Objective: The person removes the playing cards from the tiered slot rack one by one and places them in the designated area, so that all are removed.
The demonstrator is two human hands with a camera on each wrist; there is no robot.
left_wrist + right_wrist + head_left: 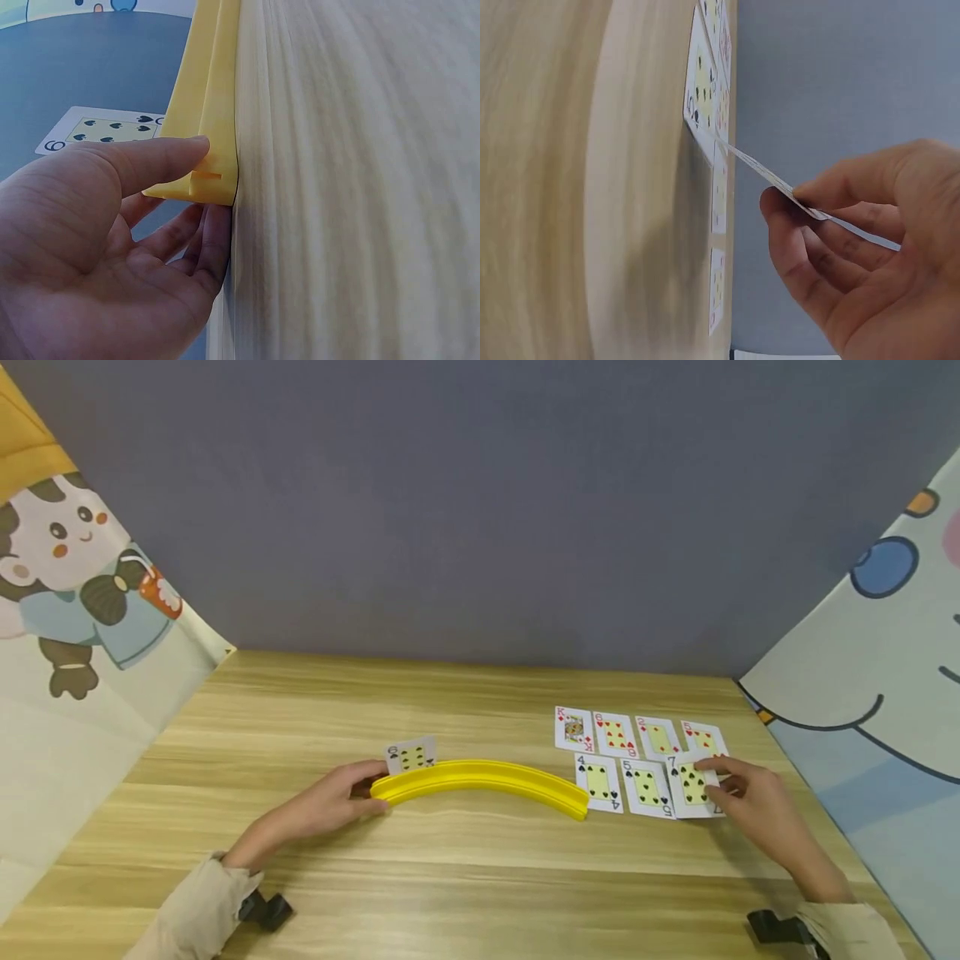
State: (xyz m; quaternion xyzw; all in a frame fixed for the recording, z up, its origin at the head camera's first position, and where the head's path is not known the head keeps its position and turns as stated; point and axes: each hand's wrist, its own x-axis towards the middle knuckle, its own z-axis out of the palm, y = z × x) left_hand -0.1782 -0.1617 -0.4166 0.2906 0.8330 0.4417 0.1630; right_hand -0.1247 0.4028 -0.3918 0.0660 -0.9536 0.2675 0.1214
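Observation:
A curved yellow card holder [480, 772] lies on the table, and my left hand [337, 797] grips its left end. In the left wrist view the thumb presses the front of the holder [199, 97] while the fingers reach behind its end. A spade card [412, 756] stands upright in the holder near that hand. My right hand [761, 810] pinches a seven of spades [692, 783] between thumb and fingers. The right wrist view shows this card [769, 176] tilted and raised off the table, one edge near the five of spades [645, 787].
Behind are a king of diamonds [574, 729], a red six [616, 735], a two of diamonds [660, 737] and a red five [703, 737] in a row. A four of spades [598, 782] lies by the holder's right end. A grey partition [480, 527] stands behind the table.

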